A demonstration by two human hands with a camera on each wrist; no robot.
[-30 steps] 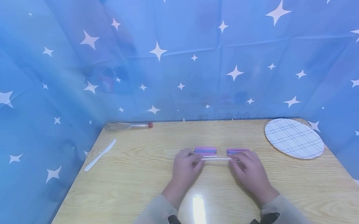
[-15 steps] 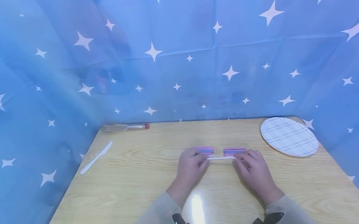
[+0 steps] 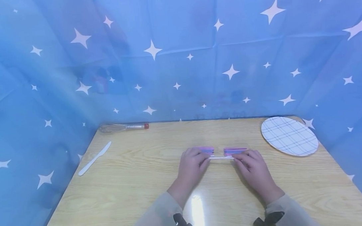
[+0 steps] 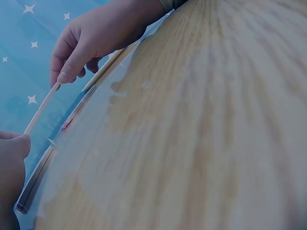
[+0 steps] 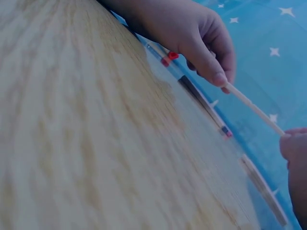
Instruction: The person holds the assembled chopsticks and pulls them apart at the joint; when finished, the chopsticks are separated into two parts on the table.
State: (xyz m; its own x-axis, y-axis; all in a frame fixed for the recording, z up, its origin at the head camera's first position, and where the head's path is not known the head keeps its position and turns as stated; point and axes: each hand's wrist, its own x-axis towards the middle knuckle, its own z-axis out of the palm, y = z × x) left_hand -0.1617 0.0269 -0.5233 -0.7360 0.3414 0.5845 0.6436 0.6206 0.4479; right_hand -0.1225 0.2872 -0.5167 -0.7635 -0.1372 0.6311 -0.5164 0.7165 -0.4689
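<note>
A thin white stick [image 3: 221, 157] stretches sideways between my hands, near the middle of the table. My left hand [image 3: 190, 167] pinches one end of it between thumb and fingers; my right hand [image 3: 255, 173] pinches the other end. In both wrist views the stick [image 4: 42, 109] is raised off the wood. Just beyond the hands lie two flat rows of slim pink, purple and blue sticks, a left row [image 3: 207, 150] and a right row [image 3: 234, 151], with a gap between. Fingers partly cover both rows.
At the back left a whisk [image 3: 123, 127] with a red handle end lies along the edge of the wooden table [image 3: 127, 198]. A white knife [image 3: 94, 158] is nearer on the left. A checked oval plate [image 3: 289, 135] sits at the right. Behind hangs a starry blue cloth [image 3: 185, 69].
The head view has shifted a little, so the things on the table appear further left. Both hands keep their pinch on the white stick; the left hand has moved slightly closer to the right.
</note>
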